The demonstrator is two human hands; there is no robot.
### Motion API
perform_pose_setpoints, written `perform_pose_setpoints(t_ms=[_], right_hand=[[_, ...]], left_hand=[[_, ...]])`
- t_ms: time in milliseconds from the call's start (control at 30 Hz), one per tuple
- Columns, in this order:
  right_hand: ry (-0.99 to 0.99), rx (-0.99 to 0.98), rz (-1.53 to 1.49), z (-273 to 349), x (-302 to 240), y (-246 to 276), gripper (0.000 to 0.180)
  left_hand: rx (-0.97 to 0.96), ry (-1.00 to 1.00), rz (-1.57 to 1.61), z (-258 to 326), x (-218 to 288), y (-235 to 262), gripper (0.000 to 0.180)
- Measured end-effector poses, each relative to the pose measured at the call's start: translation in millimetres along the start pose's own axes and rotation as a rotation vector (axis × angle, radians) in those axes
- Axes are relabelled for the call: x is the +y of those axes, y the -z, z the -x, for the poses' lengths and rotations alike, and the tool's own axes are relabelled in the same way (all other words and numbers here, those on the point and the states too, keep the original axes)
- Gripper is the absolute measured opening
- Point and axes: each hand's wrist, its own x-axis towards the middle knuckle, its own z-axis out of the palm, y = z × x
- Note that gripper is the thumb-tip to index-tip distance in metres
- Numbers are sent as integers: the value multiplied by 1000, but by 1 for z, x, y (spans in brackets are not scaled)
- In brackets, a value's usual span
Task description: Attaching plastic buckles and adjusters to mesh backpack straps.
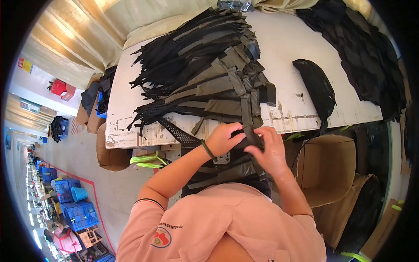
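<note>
Broadly, your white table (297,39) fills the upper middle of the view, its near edge chipped and scuffed, its far end cut off by the frame. Across it fans a big stack of black mesh and olive webbing strap pieces (205,65), overlapping so thickly that you cannot count them or see where one ends. Right of it, a heap of black fabric (366,52) runs off the table's right edge into shadow, its shape hard to read. Below the table stands an open cardboard box (327,166); its inside is partly dark. Between stack and heap lies one black padded piece (316,85), alone on the bare top.

At the table's near edge you hold the strap piece (248,142), an olive band with black padding, hanging down toward your lap, where more straps are hidden behind your arms. Your left hand (224,139) pinches its black end; your right hand (270,150) closes over it from the other side, fingers covering the join. A green band (208,150) circles your left wrist.
</note>
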Motion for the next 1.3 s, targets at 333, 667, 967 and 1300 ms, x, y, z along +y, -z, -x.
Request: perform_pose_setpoints(t_ms=[333, 667, 967, 1300], right_hand=[[116, 43, 67, -5, 7, -33, 32], [-244, -79, -258, -18, 26, -38, 21], [-661, -251, -1102, 2, 21, -51, 17], [-684, -475, -1780, 10, 9, -31, 14]], left_hand=[[17, 164, 81, 13, 0, 1, 22], [19, -336, -272, 38, 10, -7, 21], [-38, 274, 348, 40, -3, -3, 15], [40, 10, 246, 33, -10, 16, 17]])
